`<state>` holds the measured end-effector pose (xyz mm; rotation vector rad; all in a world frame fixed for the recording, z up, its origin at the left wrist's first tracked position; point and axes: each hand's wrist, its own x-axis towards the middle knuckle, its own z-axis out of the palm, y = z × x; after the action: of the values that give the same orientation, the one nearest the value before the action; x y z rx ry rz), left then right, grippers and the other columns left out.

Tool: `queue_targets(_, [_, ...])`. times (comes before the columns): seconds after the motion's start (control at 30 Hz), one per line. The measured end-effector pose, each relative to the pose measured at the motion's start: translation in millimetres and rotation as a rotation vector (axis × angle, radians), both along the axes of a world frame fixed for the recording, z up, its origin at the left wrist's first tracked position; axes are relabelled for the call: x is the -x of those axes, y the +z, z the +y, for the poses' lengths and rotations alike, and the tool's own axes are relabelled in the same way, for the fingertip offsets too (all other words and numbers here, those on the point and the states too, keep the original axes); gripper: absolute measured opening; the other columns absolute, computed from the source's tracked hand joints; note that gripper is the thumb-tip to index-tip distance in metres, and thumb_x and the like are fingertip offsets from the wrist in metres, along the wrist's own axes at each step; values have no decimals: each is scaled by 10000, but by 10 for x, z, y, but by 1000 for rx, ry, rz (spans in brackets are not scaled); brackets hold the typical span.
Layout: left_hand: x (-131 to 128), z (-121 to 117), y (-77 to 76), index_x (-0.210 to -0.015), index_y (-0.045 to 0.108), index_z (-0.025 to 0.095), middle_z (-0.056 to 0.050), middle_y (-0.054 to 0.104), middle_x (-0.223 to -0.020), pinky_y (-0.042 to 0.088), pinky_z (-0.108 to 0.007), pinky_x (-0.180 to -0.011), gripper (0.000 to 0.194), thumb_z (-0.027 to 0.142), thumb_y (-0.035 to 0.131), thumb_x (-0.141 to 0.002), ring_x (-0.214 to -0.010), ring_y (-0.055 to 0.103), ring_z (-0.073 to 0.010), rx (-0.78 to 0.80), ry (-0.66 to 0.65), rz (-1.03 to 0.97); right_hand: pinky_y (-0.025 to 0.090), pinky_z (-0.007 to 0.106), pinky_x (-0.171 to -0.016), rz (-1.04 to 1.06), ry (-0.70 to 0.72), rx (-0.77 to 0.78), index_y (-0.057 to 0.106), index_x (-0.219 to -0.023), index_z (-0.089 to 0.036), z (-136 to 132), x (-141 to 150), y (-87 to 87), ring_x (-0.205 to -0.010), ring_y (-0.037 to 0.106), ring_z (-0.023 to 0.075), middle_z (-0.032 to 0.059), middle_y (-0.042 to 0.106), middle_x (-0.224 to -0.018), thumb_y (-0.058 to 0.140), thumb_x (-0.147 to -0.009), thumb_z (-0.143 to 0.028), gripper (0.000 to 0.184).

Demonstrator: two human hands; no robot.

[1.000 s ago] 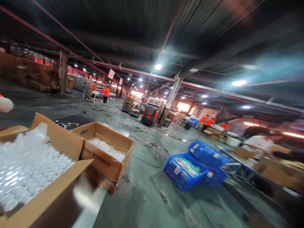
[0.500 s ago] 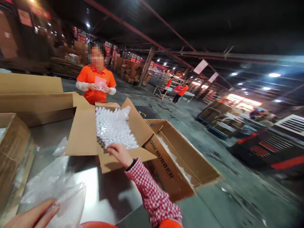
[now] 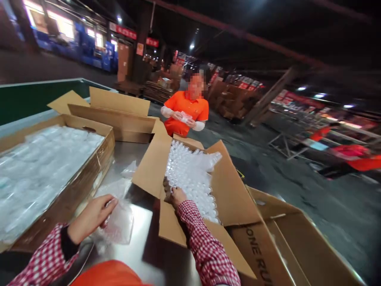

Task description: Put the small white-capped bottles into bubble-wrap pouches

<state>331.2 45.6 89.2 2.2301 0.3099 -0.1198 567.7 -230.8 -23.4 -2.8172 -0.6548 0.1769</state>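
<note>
View had swung leftward against the frame half a second earlier: the open brown cardboard box with spread flaps (image 3: pixel 233 190), previously left of centre, now sat at centre. Right hand (image 3: pixel 178 195) had shifted from above the near flap down inside that box, at the near left corner of its packed clear, shiny, round-topped pieces (image 3: pixel 186 171). Judged: work was at the reaching-in stage, bag at the ready. Left hand (image 3: pixel 93 214), lower left of frame, was pinched on a thin clear plastic bag (image 3: pixel 120 226), which hung just right of its fingertips above the grey metal tabletop (image 3: pixel 122 153). Hands well apart. Right fingertips lay among the pieces; could not tell whether one was gripped. Remaining pieces extended ahead of the right hand, toward upper centre. Brown carton with plastic-covered contents (image 3: pixel 68 190) stood at left, beyond the left hand; across the table, a person in an orange shirt (image 3: pixel 190 107) held something pale, too blurred to identify.
</note>
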Motion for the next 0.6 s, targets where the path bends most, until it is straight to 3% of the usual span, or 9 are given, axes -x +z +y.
queue_targets(0.1, [-81,17,-70,-724,509,179,11,513,-617,439,-245,-548,374,475,320,-851,-528,593,-161,-35,34,-31,419,363,-785,27,40,-70,625,-921,-112,-23,-5,-96,-867,562,240,90,633,-803,639,-623,-39,307])
queue_targets(0.2, [-159,41,-196,-749,513,177,13,536,-613,437,-246,-550,326,445,350,-836,-509,607,-162,-23,52,-34,436,358,-791,21,18,-205,627,-889,-146,-48,31,-26,-829,580,238,80,643,-783,633,-605,-70,294])
queue_targets(0.27, [-211,64,-296,-718,488,181,25,521,-558,424,-244,-516,313,450,369,-823,-456,595,-161,-4,68,-23,470,367,-781,-10,-30,-330,606,-945,-141,-45,90,145,-814,599,227,95,647,-855,574,-706,-175,244])
queue_targets(0.4, [-336,75,-428,-625,433,194,35,482,-489,395,-243,-505,325,454,386,-815,-416,565,-156,-20,82,-50,526,356,-764,-69,-49,-668,520,-1125,-131,77,488,670,-858,621,202,119,633,-1010,476,-837,-368,376])
queue_targets(0.5, [-414,23,-397,-595,425,195,23,482,-474,383,-252,-539,341,445,373,-821,-447,555,-158,-38,51,-91,539,330,-740,-56,131,-967,558,-1102,-176,294,1014,980,-838,626,186,96,645,-995,575,-818,-370,344])
queue_targets(0.6, [-411,-30,-290,-610,452,189,21,489,-489,376,-249,-545,370,463,357,-839,-459,542,-149,-21,-2,-128,538,311,-757,-45,283,-959,550,-1105,-201,554,1464,1053,-855,625,173,77,645,-983,591,-828,-296,296])
